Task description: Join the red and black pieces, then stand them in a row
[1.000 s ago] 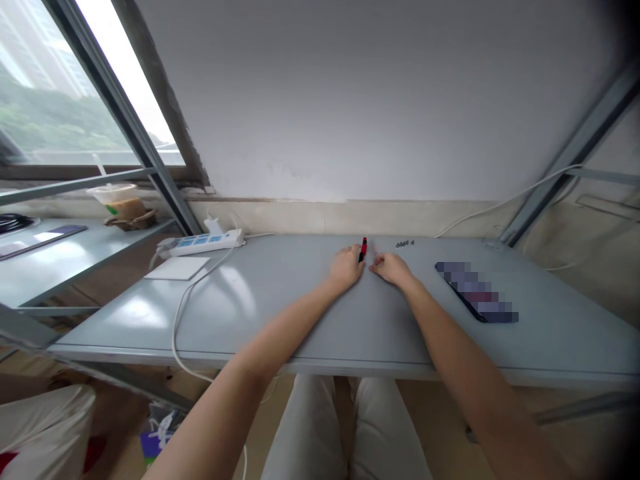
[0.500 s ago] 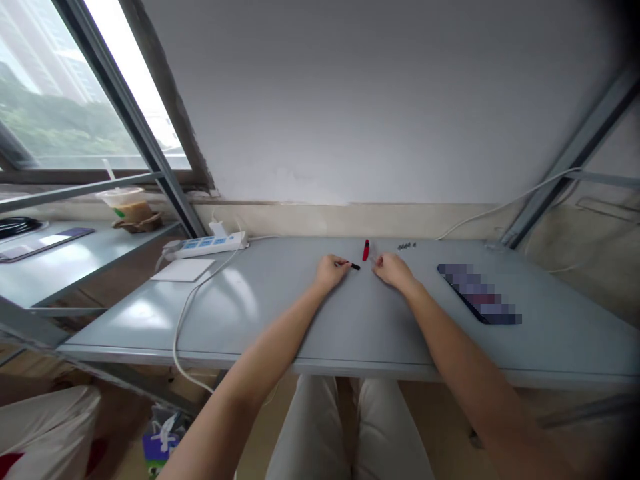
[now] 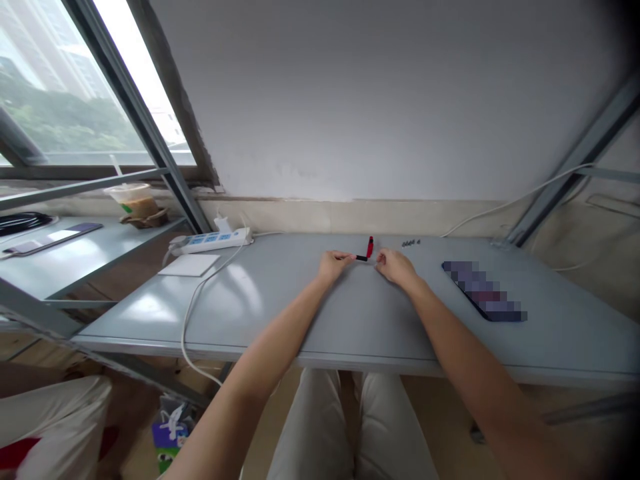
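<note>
Near the back middle of the grey desk, my left hand [image 3: 334,266] pinches a small black stick-like piece [image 3: 361,258], its free end pointing right. My right hand [image 3: 393,265] is closed just right of that end, its fingertips around something pale or clear, too small to make out. Behind the gap between my hands a small red object [image 3: 370,247] rests on the desk. Several tiny dark pieces [image 3: 411,243] lie in a row behind and to the right of my right hand.
A phone [image 3: 483,291] lies on the right of the desk [image 3: 370,333]. At the left are a white power strip [image 3: 215,241], a white flat box [image 3: 190,265] and a cable [image 3: 200,287] over the front edge. A cup [image 3: 134,200] stands on the neighbouring desk.
The black piece has shifted closer to the red object and right hand and now lies more level. The whole view has moved slightly.
</note>
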Demonstrator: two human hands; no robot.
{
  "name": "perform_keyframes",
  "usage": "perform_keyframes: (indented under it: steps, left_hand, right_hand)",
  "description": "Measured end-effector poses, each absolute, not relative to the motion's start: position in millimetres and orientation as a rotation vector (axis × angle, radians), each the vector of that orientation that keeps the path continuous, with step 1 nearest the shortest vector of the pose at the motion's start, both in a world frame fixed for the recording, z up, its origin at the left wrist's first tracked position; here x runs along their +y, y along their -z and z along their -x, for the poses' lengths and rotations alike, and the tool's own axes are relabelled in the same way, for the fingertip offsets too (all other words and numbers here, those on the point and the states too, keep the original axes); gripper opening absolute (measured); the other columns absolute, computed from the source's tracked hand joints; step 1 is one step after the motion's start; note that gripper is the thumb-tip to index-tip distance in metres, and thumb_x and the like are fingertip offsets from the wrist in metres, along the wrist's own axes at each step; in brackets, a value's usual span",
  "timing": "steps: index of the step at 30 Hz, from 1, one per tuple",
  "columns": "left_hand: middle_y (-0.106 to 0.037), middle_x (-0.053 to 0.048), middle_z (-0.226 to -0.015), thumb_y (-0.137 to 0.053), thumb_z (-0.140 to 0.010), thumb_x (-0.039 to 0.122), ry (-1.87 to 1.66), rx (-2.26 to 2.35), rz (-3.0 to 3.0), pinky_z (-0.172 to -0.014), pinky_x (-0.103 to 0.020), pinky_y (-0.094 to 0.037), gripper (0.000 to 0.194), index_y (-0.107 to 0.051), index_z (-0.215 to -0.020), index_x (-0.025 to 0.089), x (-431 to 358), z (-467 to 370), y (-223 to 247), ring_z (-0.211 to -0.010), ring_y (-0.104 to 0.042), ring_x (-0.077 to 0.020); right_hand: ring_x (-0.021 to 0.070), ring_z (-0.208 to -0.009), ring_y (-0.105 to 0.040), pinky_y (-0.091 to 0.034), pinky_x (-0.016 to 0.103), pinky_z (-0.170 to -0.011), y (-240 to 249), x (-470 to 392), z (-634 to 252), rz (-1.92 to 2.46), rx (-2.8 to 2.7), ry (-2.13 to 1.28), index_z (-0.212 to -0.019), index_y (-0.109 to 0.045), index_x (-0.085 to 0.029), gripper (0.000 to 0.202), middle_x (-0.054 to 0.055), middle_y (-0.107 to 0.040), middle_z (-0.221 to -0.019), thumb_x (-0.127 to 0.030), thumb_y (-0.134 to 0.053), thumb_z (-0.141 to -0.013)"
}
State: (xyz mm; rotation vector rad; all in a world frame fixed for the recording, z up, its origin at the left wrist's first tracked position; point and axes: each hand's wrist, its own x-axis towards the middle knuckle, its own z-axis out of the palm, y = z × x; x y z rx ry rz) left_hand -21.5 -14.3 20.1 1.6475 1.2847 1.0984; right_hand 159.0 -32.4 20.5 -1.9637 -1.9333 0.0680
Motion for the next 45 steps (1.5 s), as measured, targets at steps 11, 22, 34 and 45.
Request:
perform_keyframes:
  steps: [11,22,34,45]
  left_hand:
    - [-0.058,-0.001,-0.061,-0.064,-0.066,0.039,-1.123,1.301,-1.749,-0.052,-0.023,-0.033,0.026,-0.071,-0.075,0.015,-7.1,17.6,-8.9,-0.056,-0.045,-0.0096]
    - [-0.061,-0.002,-0.067,-0.064,-0.067,0.032,-1.202,1.256,-1.574,-0.06,-0.024,-0.037,0.02,-0.068,-0.074,0.013,-3.5,15.8,-6.5,-0.06,-0.049,-0.0095]
    - [-0.051,0.001,-0.055,-0.059,-0.072,0.036,-1.169,1.284,-1.722,-0.054,-0.023,-0.032,0.024,-0.061,-0.064,0.013,5.9,20.7,-2.9,-0.054,-0.044,-0.0098]
    - [-0.067,-0.01,-0.096,-0.058,-0.075,0.035,-0.912,1.875,-1.87,-0.083,-0.034,-0.038,0.026,-0.067,-0.095,0.02,31.3,47.5,0.3,-0.091,-0.059,-0.0223]
  right_hand:
    - [0.0177,-0.08,-0.057,-0.038,0.026,-0.066,-21.1,-35.3,-145.8,1.887,-1.897,-0.088,-0.092,-0.057,-0.019,0.02,0.006,-0.062,-0.087,-0.021,-0.058,-0.072]
    - [0.0136,-0.077,-0.058,-0.042,0.024,-0.071,-14.5,-28.9,-132.9,1.659,-1.712,-0.445,-0.101,-0.056,-0.015,0.033,0.005,-0.063,-0.085,-0.013,-0.058,-0.069]
    - [0.0094,-0.063,-0.059,-0.047,0.023,-0.064,-25.5,-39.4,-115.8,1.397,-1.51,-0.974,-0.101,-0.056,-0.013,0.021,0.011,-0.066,-0.097,-0.01,-0.048,-0.081]
    - [0.0143,-0.074,-0.061,-0.045,0.027,-0.071,-10.4,-30.5,-128.8,1.523,-1.805,-0.431,-0.083,-0.065,-0.016,0.017,0.007,-0.068,-0.083,-0.01,-0.051,-0.076]
